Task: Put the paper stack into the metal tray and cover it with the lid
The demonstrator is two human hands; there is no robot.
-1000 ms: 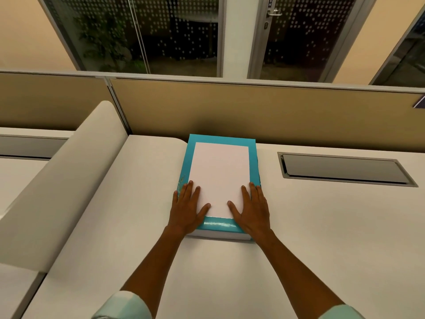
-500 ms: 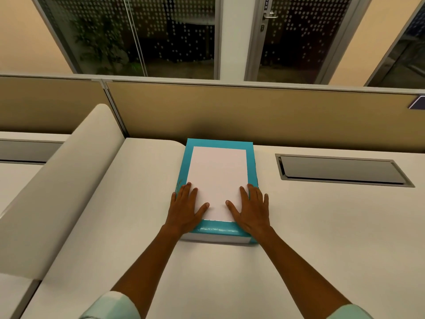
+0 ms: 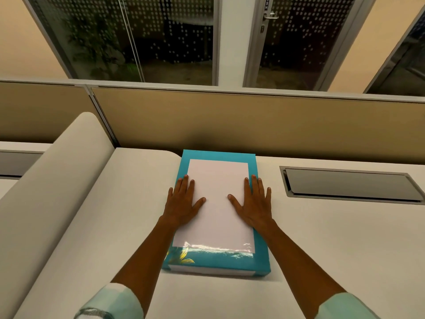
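Observation:
A teal lid (image 3: 261, 254) with a large white panel lies flat on the pale desk (image 3: 333, 249), its far end close to the partition. Under its near edge shows a thin whitish band (image 3: 211, 270); I cannot tell whether that is the tray or the paper. My left hand (image 3: 184, 203) lies palm down on the lid's left side, fingers spread. My right hand (image 3: 254, 203) mirrors it on the right side, also flat and spread. Neither hand grips anything.
A grey recessed cable hatch (image 3: 349, 185) is set into the desk right of the lid. A tan partition (image 3: 230, 120) runs along the back. A rounded cream divider (image 3: 57, 180) rises along the left. Glass doors stand beyond.
Both hands slid from the lid's near edge up to its middle and moved apart. The view has come closer over the lid.

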